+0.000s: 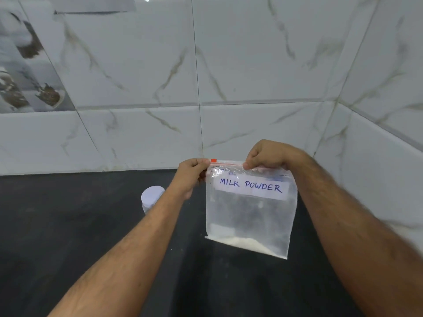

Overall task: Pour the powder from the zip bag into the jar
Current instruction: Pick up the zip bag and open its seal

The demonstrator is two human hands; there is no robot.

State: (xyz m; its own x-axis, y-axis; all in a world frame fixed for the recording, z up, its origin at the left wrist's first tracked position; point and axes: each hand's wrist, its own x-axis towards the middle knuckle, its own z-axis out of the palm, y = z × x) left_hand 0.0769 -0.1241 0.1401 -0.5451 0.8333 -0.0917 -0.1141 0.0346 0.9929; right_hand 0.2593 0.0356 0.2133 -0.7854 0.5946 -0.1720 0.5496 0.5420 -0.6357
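One zip bag (249,211) hangs upright in the air above the dark bench (68,225), held by two bare hands at its top edge. The left hand (191,177) pinches the left corner of the seal, fingers (201,164) pressed together on the plastic just beside the small red tab (213,160). The right hand (267,155) grips the seal strip further along, thumb and fingers closed on it near the middle of the top edge. The red-lined zip runs between the two hands; whether it is sealed or parted cannot be told.

The bag is clear and carries one white label (250,187) with "MILK POWDER" written by hand in blue. One low heap of white powder (242,242) lies along the bottom seam, and a thin dusting clouds the walls above it.

One jar (152,197) stands on the bench to the left of the bag, partly hidden behind the left forearm, its white lid on. Marble-patterned wall tiles (251,65) rise behind the bench.
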